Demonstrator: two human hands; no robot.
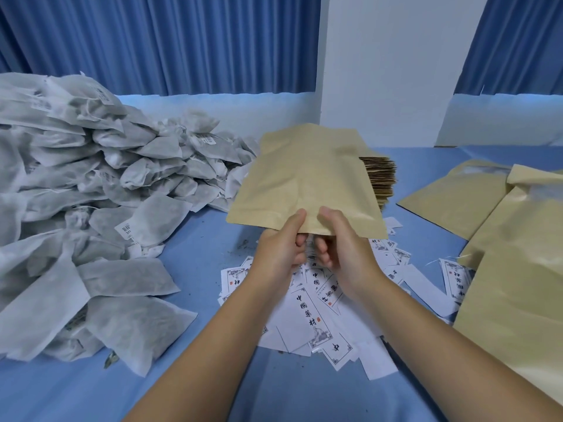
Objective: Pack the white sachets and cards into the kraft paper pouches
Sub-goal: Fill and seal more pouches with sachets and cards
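Left hand (280, 248) & right hand (344, 254) pinch near edge of one kraft pouch (307, 181), prob. empty; big sachet pile (91, 178) left, cards (316, 315) near: most work remains.

Left side is walled off: the heap of white sachets (91, 193) climbs high and spills down to the near edge of the desk (207, 239). A bare blue lane runs between that heap and the scatter of cards (316, 318), open from the front edge up to the middle. Dead centre, the left hand (280, 251) and right hand (344, 254) pinch the near edge of a kraft pouch (304, 178) raised over the cards, and it screens the stack of flat pouches (380, 181) just behind. On the right, loose pouches (502, 239) overlap out of view — bare patches show in front of them beside the cards, and behind them near the white pillar (380, 71).
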